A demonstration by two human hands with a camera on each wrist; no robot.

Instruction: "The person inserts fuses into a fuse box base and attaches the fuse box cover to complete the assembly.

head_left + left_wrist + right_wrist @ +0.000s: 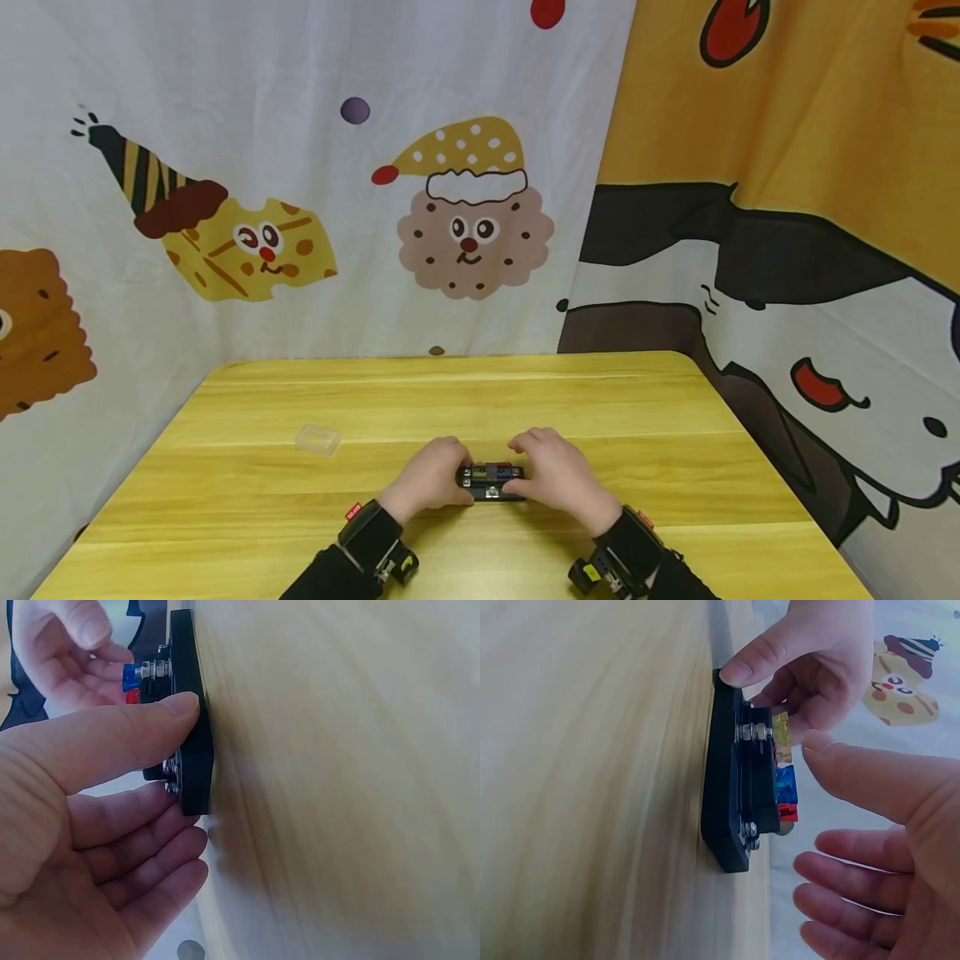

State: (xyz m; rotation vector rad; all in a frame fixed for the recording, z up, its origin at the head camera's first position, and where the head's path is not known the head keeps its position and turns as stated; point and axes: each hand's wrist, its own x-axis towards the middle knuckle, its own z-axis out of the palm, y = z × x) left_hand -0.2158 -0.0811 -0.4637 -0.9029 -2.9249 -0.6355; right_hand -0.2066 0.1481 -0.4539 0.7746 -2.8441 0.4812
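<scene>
A black fuse block [491,492] lies on the wooden table between the two hands. It carries a yellow blade fuse [781,735], a blue blade fuse [785,785] and a red blade fuse [788,812], with metal screw terminals along its sides. My left hand [431,477] holds the block's left end, thumb on the near edge and fingers at the far side. My right hand [558,475] is by the right end, thumb and fingers spread apart. In the right wrist view a gap shows between that thumb and the fuses.
A small clear plastic cover [317,440] lies on the table [247,500], left of and beyond the left hand. Printed cloth curtains [300,325] hang behind the table and along its right side.
</scene>
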